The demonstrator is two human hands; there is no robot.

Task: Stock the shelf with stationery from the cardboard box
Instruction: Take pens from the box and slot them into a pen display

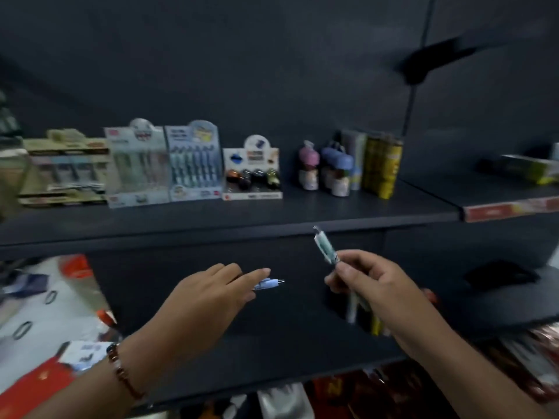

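Dark shelf: the matte black lower shelf board (272, 337) was mostly bare in the middle, so plenty of room for loose pens. The upper black shelf (230, 219) already carried a row of goods.
Stock already up: blue-and-white cardboard display pack of pens (195, 164), a small white display box of dark round items (252, 176), plus yellow patterned cylinders (382, 164) further right.
Left hand: left hand (211, 294) was reaching out flat, palm down, fingers nearly straight and close together. A light blue click pen with a silver tip (270, 284) poked out from under the fingertips; looked loosely pinned or pinched rather than gripped hard, though I couldn't tell exactly how.
Right hand: right hand (372, 285) had thumb and forefinger pinching a pale green patterned pen in a clear wrapper (325, 246), tilted up and to the left, other fingers curled in. More pen-like sticks (352, 309) hung below the palm, blurry.
Cardboard box: not in shot, honestly.
How I'd do it: probably slot each pen tip-down into the matching display pack, one at a time, keeping the rest bundled in the other hand.
Watch out: wrapped pens are likely slippery, so a firm pinch near the middle.
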